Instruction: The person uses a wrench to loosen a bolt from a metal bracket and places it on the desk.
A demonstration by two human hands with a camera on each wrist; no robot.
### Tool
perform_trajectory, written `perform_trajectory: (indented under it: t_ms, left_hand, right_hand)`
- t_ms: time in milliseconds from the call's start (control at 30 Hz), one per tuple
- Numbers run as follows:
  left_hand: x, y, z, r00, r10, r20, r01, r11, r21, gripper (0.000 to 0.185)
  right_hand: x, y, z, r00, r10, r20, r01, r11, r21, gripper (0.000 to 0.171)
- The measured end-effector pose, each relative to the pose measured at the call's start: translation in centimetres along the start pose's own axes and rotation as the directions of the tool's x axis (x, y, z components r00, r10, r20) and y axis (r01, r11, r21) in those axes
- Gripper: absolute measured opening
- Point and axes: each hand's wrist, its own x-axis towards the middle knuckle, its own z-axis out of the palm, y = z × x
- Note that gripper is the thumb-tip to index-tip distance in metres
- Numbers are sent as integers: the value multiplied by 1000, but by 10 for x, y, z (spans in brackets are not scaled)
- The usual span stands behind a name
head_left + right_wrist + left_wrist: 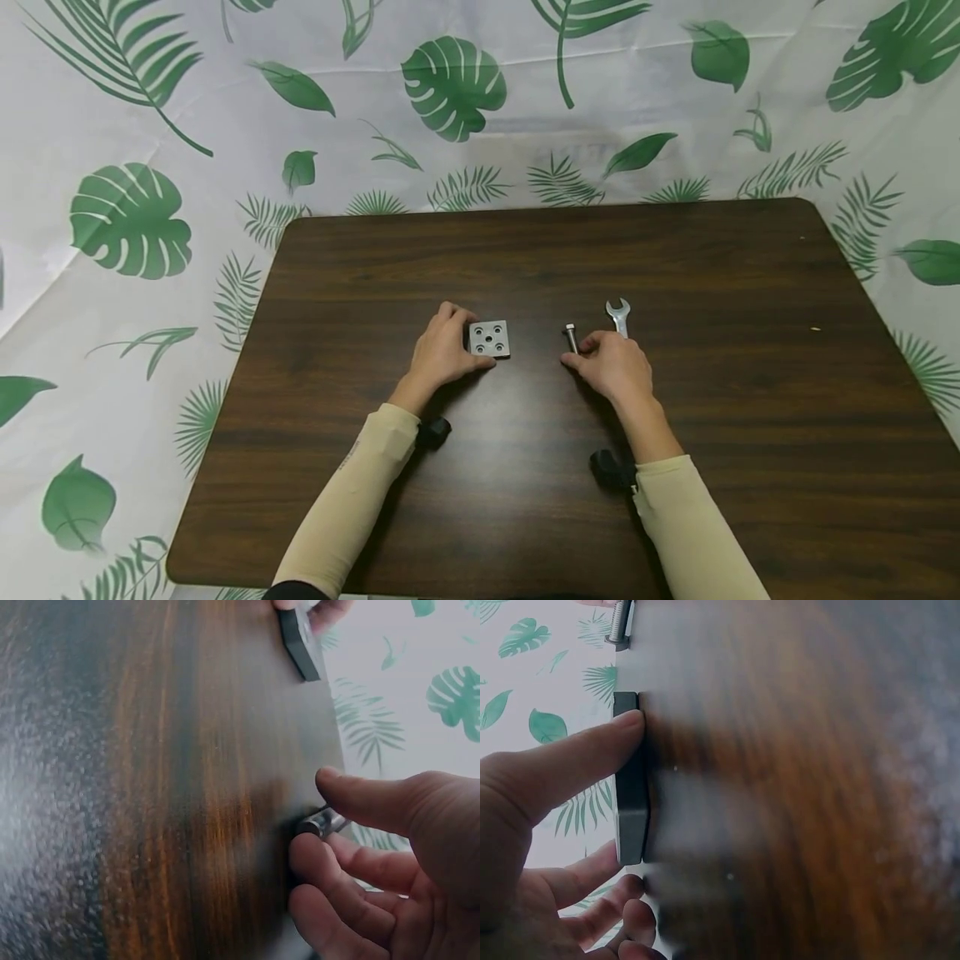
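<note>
A square metal plate (489, 339) with several holes lies on the table, its dark side face (632, 787) showing in the left wrist view. My left hand (444, 348) holds it at the left, thumb on the near side and fingers around the far left corner. To the right, a hex bolt (571, 333) points its head away from me. My right hand (617, 365) has it between thumb and fingers, the bolt's end (319, 823) showing in the right wrist view. An open-end wrench (618, 314) lies just beyond that hand, which hides its lower part.
Everything lies on a dark wood-grain table (495, 500) with rounded corners. A white cloth with green leaves (480, 108) hangs behind and along the sides. One small pale speck (815, 328) is on the right of the table.
</note>
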Motion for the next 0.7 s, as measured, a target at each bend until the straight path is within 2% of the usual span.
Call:
perform_trajectory:
  t_ms: [200, 367, 467, 567, 700]
  left_hand:
    - [0, 1, -2, 998, 31, 50, -29, 999, -32, 84]
    - [4, -1, -20, 993, 90, 80, -84, 993, -82, 96]
    - [6, -6, -35, 991, 123, 46, -117, 987, -110, 94]
    - [9, -13, -54, 988, 151, -19, -152, 981, -121, 90]
    - [18, -22, -79, 973, 207, -107, -214, 975, -59, 86]
  right_hand:
    - [-2, 6, -6, 998, 0, 56, -4, 998, 70, 44]
    - [-3, 10, -18, 996, -46, 74, 39, 995, 96, 51]
    - [-4, 11, -34, 993, -91, 68, 86, 994, 73, 57]
    - [0, 12, -55, 988, -150, 40, 148, 988, 54, 62]
    - [10, 11, -86, 970, -242, -31, 242, 970, 8, 63]
